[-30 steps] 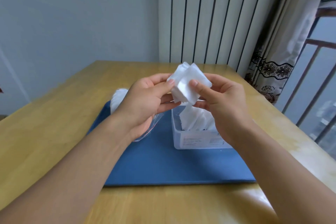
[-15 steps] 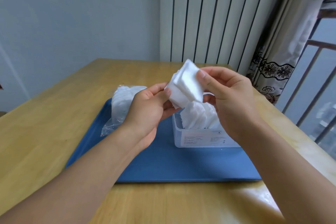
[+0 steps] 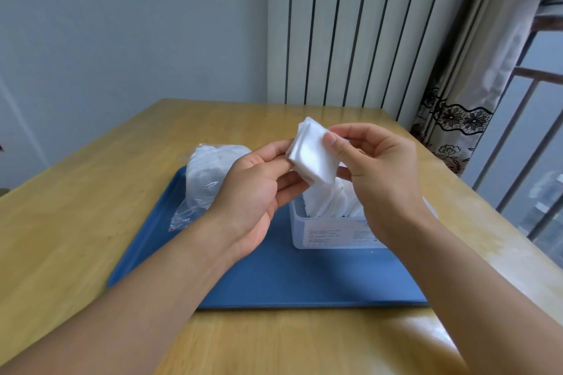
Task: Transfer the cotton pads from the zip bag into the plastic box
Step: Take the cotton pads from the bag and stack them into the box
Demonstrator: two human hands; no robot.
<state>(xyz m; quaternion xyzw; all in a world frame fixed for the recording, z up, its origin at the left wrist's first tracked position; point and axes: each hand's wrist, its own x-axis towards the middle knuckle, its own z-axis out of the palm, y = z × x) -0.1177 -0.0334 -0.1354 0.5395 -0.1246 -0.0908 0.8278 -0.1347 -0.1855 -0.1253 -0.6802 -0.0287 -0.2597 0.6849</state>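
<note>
Partly done: plastic box (image 3: 335, 230) part-filled, zip bag (image 3: 202, 183) not yet empty, cotton pads (image 3: 313, 158) stack pinched above box by left hand (image 3: 256, 189) and right hand (image 3: 377, 173) fingers (image 3: 332, 143).

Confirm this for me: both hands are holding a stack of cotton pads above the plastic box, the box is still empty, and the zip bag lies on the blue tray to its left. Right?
Not quite. The head view shows the plastic box already has cotton pads in it, not empty. The rest stands: the left hand and right hand hold the stack of cotton pads above it, and the zip bag lies on the blue tray to its left.
</note>
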